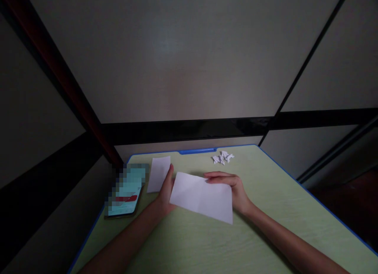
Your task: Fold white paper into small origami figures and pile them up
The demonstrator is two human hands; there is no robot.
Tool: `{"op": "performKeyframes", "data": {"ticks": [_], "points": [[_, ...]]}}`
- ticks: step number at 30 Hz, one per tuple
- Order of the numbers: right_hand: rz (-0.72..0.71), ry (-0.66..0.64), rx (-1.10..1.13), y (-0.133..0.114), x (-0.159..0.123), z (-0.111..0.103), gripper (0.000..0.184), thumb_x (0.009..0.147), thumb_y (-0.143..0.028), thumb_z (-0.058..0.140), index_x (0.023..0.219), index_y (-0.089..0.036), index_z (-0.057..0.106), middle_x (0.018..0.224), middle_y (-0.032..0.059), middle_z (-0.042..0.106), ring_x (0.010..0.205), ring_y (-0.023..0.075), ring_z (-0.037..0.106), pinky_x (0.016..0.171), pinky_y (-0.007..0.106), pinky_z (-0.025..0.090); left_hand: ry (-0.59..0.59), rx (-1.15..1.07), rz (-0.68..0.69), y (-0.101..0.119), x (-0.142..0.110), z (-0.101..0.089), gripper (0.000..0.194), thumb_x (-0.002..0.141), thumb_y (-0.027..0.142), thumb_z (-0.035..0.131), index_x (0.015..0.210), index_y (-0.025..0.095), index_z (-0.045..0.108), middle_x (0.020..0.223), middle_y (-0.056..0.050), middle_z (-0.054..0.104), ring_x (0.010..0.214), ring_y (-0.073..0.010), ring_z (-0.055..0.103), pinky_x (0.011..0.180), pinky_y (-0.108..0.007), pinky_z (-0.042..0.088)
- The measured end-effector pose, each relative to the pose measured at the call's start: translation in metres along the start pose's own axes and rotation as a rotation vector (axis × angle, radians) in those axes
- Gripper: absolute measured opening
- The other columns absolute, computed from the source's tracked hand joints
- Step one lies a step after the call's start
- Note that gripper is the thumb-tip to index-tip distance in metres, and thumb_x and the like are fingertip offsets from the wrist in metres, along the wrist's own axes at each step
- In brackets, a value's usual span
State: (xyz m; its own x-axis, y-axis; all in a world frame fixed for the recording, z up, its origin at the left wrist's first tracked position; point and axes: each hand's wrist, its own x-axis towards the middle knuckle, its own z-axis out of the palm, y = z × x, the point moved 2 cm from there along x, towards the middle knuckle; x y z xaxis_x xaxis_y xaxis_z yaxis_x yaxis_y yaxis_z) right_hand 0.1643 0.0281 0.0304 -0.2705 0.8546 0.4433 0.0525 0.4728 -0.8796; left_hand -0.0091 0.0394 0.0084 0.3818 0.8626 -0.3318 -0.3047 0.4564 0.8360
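Observation:
A plain white sheet of paper (202, 197) is held slightly tilted above the table, between my two hands. My right hand (239, 191) grips its right end, with the fingers bent over the top edge and the thumb hidden behind the sheet. At the left end, my left hand (165, 192) supports the sheet; its thumb points up and the other fingers are mostly hidden behind the paper. Just beyond my left hand, another white paper piece (158, 173) lies flat on the table.
A phone (126, 193) with a lit, partly pixelated screen lies at the table's left side. Several small folded white paper pieces (223, 158) sit near the far edge. The pale green table (274, 199) has a blue rim and stands against a panelled wall (189, 69).

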Motion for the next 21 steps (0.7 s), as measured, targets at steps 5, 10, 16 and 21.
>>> {"op": "performKeyframes", "data": {"ticks": [5, 10, 16, 21], "points": [[0.068, 0.098, 0.053, 0.011, -0.007, -0.001, 0.022, 0.057, -0.013, 0.065, 0.077, -0.022, 0.066, 0.091, 0.0070, 0.063, 0.083, 0.0214, 0.058, 0.069, 0.034, 0.046, 0.146, 0.004, 0.061, -0.015, 0.001, 0.000, 0.028, 0.055, 0.040, 0.061, 0.064, 0.013, 0.059, 0.052, -0.002, 0.061, 0.047, -0.0159, 0.055, 0.050, -0.026, 0.039], [0.399, 0.296, 0.580, 0.031, -0.004, 0.002, 0.032, 0.068, -0.033, 0.056, 0.098, -0.023, 0.054, 0.096, 0.0060, 0.062, 0.085, 0.0193, 0.058, 0.074, 0.037, 0.044, 0.315, 0.131, 0.198, -0.025, 0.000, -0.001, 0.024, 0.057, 0.035, 0.063, 0.067, 0.013, 0.060, 0.053, -0.001, 0.061, 0.050, -0.0159, 0.056, 0.049, -0.024, 0.040], [0.592, 0.117, 0.865, 0.030, -0.005, 0.007, 0.037, 0.080, -0.041, 0.033, 0.097, -0.014, 0.051, 0.103, 0.0106, 0.058, 0.092, 0.0203, 0.055, 0.081, 0.040, 0.040, 0.388, 0.174, 0.303, -0.024, -0.001, -0.003, 0.031, 0.057, 0.039, 0.062, 0.069, 0.011, 0.061, 0.054, -0.003, 0.062, 0.055, -0.0182, 0.058, 0.050, -0.025, 0.041], [0.614, 0.062, 0.858, 0.034, -0.009, 0.012, 0.022, 0.076, -0.026, 0.044, 0.090, -0.013, 0.054, 0.089, 0.0088, 0.063, 0.083, 0.0195, 0.058, 0.073, 0.035, 0.045, 0.392, 0.184, 0.305, -0.026, 0.001, -0.008, 0.039, 0.058, 0.047, 0.057, 0.075, 0.012, 0.061, 0.056, -0.003, 0.062, 0.059, -0.0195, 0.058, 0.052, -0.026, 0.042]]}}
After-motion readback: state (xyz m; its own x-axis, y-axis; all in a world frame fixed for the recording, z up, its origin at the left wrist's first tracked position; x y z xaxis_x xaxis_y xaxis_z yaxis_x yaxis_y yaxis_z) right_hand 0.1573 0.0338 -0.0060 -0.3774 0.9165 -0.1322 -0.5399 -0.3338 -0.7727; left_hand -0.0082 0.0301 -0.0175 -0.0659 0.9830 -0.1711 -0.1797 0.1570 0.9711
